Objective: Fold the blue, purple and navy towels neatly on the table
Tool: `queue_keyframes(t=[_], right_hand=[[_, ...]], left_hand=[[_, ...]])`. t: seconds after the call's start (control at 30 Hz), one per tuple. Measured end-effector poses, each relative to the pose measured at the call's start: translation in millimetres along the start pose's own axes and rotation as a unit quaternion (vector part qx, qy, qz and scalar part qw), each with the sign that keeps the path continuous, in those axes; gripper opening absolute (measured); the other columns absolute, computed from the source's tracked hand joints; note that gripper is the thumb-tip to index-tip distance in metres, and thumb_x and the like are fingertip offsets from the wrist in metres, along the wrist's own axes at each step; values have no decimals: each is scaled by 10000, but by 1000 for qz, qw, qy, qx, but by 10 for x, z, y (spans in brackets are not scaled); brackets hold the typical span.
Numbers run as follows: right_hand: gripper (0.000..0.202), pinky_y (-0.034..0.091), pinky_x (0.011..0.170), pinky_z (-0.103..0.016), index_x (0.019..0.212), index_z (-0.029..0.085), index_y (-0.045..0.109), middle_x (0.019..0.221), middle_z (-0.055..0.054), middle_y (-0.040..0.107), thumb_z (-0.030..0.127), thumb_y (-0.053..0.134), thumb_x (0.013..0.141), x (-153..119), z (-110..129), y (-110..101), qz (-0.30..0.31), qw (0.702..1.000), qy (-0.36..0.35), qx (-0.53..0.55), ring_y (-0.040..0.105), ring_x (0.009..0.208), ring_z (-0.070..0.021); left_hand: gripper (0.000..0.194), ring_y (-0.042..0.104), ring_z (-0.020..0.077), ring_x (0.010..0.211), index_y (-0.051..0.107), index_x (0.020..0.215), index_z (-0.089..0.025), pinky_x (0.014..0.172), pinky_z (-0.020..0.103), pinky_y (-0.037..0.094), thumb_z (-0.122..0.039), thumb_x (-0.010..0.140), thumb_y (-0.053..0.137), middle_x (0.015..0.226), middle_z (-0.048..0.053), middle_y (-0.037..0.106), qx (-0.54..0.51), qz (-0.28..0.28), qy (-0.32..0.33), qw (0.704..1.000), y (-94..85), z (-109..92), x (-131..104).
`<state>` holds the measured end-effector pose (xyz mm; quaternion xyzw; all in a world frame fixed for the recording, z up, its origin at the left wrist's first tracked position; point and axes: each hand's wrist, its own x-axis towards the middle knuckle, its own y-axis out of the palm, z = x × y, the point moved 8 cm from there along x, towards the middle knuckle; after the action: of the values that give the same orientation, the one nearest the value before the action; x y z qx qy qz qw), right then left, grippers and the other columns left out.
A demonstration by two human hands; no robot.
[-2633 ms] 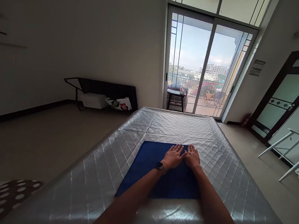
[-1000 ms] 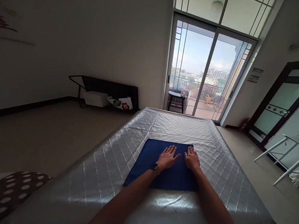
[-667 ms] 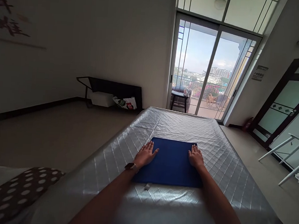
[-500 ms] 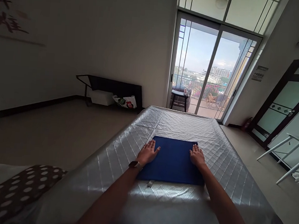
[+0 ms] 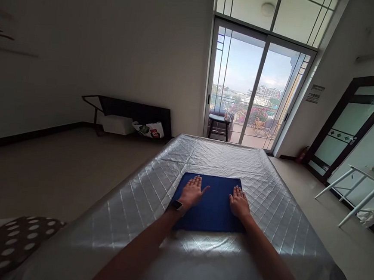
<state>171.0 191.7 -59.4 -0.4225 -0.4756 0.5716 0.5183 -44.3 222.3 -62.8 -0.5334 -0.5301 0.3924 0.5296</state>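
Note:
A dark blue rectangle of what looks like folded fabric point(image 5: 213, 211) lies flat on a silver quilted cover point(image 5: 142, 210). My left hand point(image 5: 193, 193) rests palm down on its left part, fingers stretched forward and the thumb out to the right. Below that hand a watch point(image 5: 177, 205) circles the wrist. Near the right edge of the blue fabric, my right hand point(image 5: 239, 201) also lies flat, with its fingers extended. Neither hand grips anything.
Brown polka-dot fabric point(image 5: 13, 243) is at the lower left. A dark bench-like frame point(image 5: 137, 112) with a white box point(image 5: 115, 124) and a bag point(image 5: 150, 130) stands by the wall. Sliding glass doors point(image 5: 236, 83) are ahead; a white-legged table point(image 5: 365, 173) is at right.
My left hand has shifted inward from the left edge over the blue fabric. My right hand stays flat near the right side. The camera view has turned slightly right.

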Motion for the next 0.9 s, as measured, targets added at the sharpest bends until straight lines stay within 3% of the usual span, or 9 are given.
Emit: queue_keyframes(t=[0.13,0.2,0.23,0.3,0.37,0.57,0.63,0.73,0.9], right_hand=[[609,141,1229,-363,1571,34,244,1640,-147,219,283,248,1015,-21,-13,12,10,1000,-9,-8,161,1536,-200],[609,136,1228,-354,1577,54,241,1642,-141,214,262,268,1005,-34,-9,14,16,1000,-16,-11,157,1537,-198],[609,135,1228,-351,1578,60,243,1642,-140,219,270,266,1007,-38,-6,9,16,1000,-17,-9,156,1537,-196],[612,137,1227,-352,1575,52,250,1637,-146,243,306,240,1018,-40,-1,-8,12,1000,-11,-2,154,1537,-192],[624,141,1227,-362,1568,32,254,1632,-154,256,335,215,1024,-36,4,-22,8,1000,-1,8,155,1537,-193],[622,133,1226,-367,1573,57,257,1640,-133,233,353,208,1027,-26,9,-13,9,1000,12,21,163,1536,-190],[622,126,1226,-360,1574,53,248,1641,-135,230,351,208,1029,-27,16,-23,11,1000,14,19,159,1536,-189],[621,123,1228,-359,1569,35,248,1638,-145,229,339,215,1029,-43,36,-80,13,1000,18,14,160,1536,-190],[619,111,1233,-382,1566,22,243,1633,-157,232,326,217,1028,-227,72,-182,17,1000,11,-4,147,1538,-200]], left_hand=[[675,308,231,1494,402,1517,-120,1232,418,247,-506,1029,139,1586,132,386,-54,-2,165,985,172,-1157,-67],[665,302,238,1497,389,1522,-110,1233,431,250,-491,1032,150,1586,145,380,-74,8,174,982,263,-1419,-100],[670,294,242,1500,382,1526,-105,1235,434,246,-495,1031,151,1589,147,372,-78,14,168,983,296,-1447,-108],[685,276,242,1507,372,1532,-108,1240,431,229,-509,1027,142,1599,137,355,-78,26,153,985,327,-1327,-120],[695,258,243,1513,371,1534,-119,1243,430,216,-526,1022,136,1609,120,338,-69,30,139,987,311,-1026,-137],[779,267,276,1508,359,1527,-53,1234,452,226,-587,1002,143,1609,166,314,-14,20,29,999,175,301,-328],[831,270,284,1506,341,1523,-10,1233,447,230,-612,993,124,1609,193,299,-11,16,-10,1000,144,630,-421],[862,286,276,1501,351,1519,-12,1231,432,237,-639,982,102,1603,194,320,-12,3,-24,1000,118,831,-513],[825,322,283,1485,381,1505,-23,1218,465,268,-615,991,125,1581,201,364,-15,-22,-27,999,112,798,-530]])
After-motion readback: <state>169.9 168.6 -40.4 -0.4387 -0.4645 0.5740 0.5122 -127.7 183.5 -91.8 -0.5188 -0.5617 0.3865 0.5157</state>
